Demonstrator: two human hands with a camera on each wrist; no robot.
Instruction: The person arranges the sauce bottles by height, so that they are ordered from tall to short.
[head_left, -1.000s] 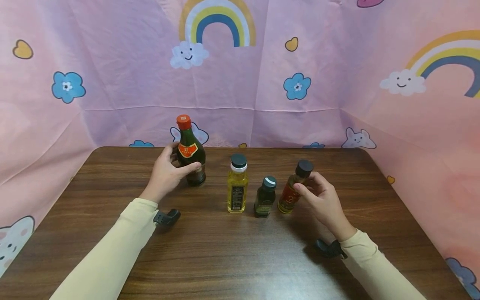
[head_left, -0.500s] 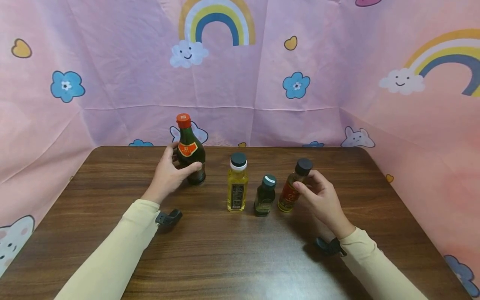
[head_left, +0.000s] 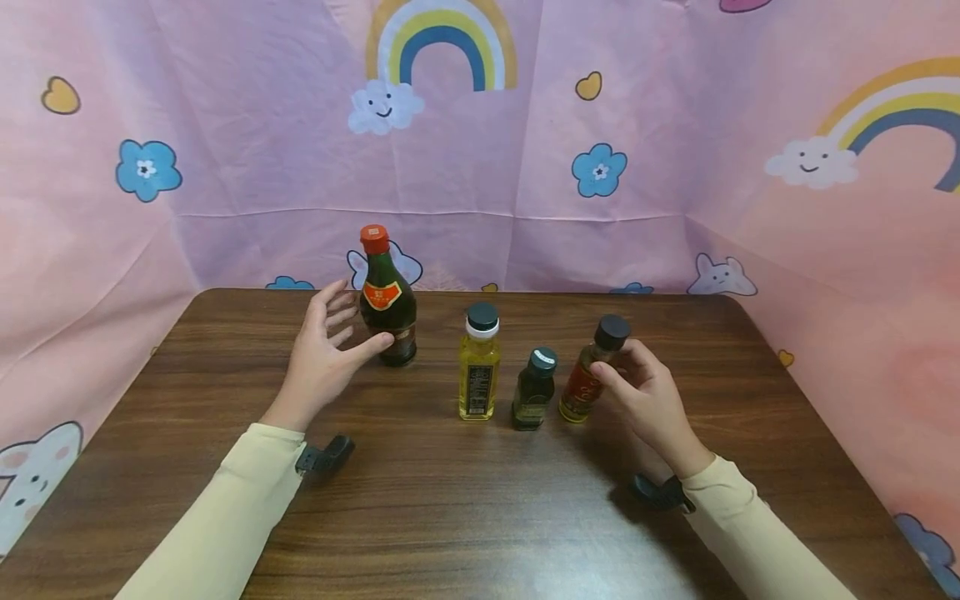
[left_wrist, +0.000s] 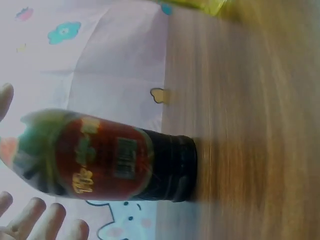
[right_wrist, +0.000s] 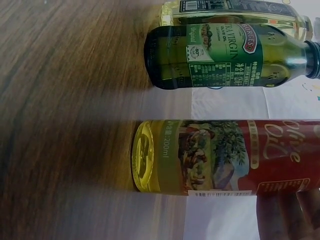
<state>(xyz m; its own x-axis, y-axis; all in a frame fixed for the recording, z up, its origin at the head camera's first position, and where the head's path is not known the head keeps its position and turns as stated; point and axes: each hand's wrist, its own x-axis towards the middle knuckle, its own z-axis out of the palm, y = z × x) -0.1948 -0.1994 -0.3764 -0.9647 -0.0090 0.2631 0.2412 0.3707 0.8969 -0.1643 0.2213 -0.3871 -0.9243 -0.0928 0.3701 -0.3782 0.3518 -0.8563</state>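
Note:
At the left, a dark green glass bottle (head_left: 388, 312) with a red cap and red label stands upright on the table. My left hand (head_left: 318, 358) is spread beside it, fingers apart from the glass and thumb in front of its lower part. In the left wrist view the same bottle (left_wrist: 105, 160) shows a gap to the fingertips (left_wrist: 54, 217). My right hand (head_left: 648, 400) holds a black-capped olive oil bottle (head_left: 582, 390) between thumb and fingers. Its red pictured label and yellow glass base show in the right wrist view.
Between the hands stand a yellow oil bottle (head_left: 478, 375) with a dark cap and a small green olive oil bottle (head_left: 532, 398). The latter is close to the olive oil bottle in my right hand. A pink patterned cloth (head_left: 450, 183) hangs behind the brown wooden table (head_left: 420, 517).
My left hand has let go of the red-capped bottle and drawn back to the left, its fingers opening out. The right hand keeps its hold on the olive oil bottle.

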